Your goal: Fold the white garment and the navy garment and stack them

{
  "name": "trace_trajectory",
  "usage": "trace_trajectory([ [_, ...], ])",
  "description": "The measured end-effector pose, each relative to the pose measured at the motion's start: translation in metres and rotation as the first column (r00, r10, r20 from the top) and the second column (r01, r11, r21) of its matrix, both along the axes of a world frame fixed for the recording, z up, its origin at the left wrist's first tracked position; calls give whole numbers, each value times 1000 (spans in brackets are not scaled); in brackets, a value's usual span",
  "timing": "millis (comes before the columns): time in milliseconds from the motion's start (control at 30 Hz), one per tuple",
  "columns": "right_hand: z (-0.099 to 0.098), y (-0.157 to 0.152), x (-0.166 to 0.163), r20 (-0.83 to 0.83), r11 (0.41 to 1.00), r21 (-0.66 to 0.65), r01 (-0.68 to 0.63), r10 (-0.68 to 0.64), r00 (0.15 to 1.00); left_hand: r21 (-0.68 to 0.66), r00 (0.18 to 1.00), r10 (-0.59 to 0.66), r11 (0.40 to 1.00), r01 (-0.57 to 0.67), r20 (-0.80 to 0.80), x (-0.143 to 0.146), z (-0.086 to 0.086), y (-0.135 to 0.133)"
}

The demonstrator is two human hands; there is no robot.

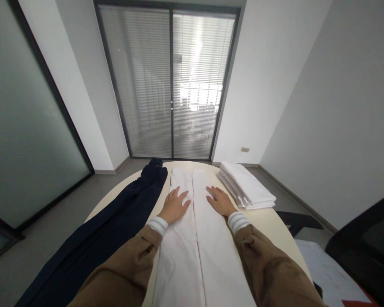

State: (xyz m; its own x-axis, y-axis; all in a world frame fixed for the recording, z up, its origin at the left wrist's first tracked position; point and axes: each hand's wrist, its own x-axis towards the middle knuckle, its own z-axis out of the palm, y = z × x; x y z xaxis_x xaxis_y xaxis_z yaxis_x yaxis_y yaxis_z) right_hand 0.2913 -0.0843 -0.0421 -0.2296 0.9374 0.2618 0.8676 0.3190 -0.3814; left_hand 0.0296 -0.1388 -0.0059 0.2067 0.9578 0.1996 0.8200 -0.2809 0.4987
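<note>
A long white garment [195, 238] lies lengthwise down the middle of the table, its two sides folded in to meet along a centre line. My left hand [175, 205] rests on its left half with the fingers spread. On the right half, near the outer edge, my right hand [221, 201] lies flat with its fingers apart. Dark navy trousers [115, 230] stretch along the table's left side and hang past its edge. To the right of my right hand sits a stack of folded white cloth [248, 185]. The garment's near end runs out of view.
The round cream table [275, 238] holds all the clothing. A black chair [368, 238] stands at the lower right, beside papers [329, 268] below the table's edge. Beyond the table are a glass door with blinds [173, 85] and white walls.
</note>
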Motion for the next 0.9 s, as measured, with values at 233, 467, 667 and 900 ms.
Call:
trace_trajectory([
  [233,0,18,4,-108,999,44,26,-21,994,-9,952,181,983,-185,248,-20,-29,61],
  [467,-7,46,-1,-126,992,33,119,-114,985,21,920,187,978,-207,345,-26,-47,84],
  [667,-13,67,-2,-172,993,23,113,-107,979,53,909,205,969,-240,363,-25,-59,99],
  [900,-21,93,-4,-416,997,-21,76,-78,906,88,900,183,968,-235,396,-25,-60,103],
])
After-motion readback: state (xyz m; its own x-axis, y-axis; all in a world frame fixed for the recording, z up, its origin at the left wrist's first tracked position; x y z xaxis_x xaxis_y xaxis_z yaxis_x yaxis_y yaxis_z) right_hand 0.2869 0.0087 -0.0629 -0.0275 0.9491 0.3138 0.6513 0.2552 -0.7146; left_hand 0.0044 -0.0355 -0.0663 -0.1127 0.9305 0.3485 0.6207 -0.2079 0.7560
